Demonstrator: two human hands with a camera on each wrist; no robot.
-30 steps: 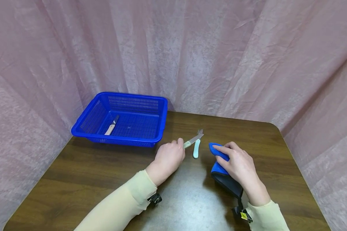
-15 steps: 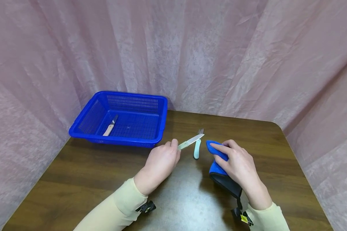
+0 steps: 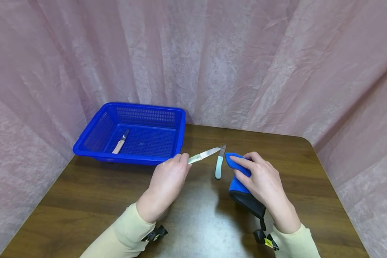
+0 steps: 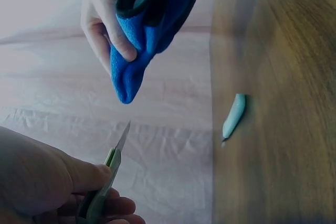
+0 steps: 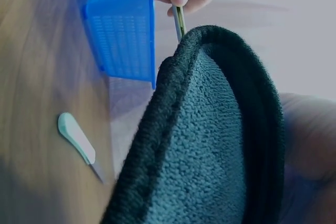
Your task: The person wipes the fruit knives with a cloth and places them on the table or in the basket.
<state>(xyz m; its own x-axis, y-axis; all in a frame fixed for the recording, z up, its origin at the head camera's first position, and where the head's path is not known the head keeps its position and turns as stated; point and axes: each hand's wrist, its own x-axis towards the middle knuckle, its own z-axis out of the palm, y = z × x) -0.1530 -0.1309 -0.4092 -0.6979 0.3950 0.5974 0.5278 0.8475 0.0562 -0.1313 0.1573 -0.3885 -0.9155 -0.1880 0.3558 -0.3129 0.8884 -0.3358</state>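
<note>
closer to the blue basket [image 3: 129,158] than a second ago, the left hand [image 3: 168,181] grips a green-handled knife [image 3: 204,154], blade pointing away from the basket. farther right of it, the right hand [image 3: 262,179] pinches a blue cloth [image 3: 239,185]. right of the basket, a mint-handled knife [image 3: 218,167] lies on the table [image 3: 80,204]; a white-handled knife [image 3: 118,146] lies inside the basket.

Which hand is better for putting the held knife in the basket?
Probably the left hand: it grips that knife near the blue basket, while the right hand is farther away, holding a blue cloth.
</note>
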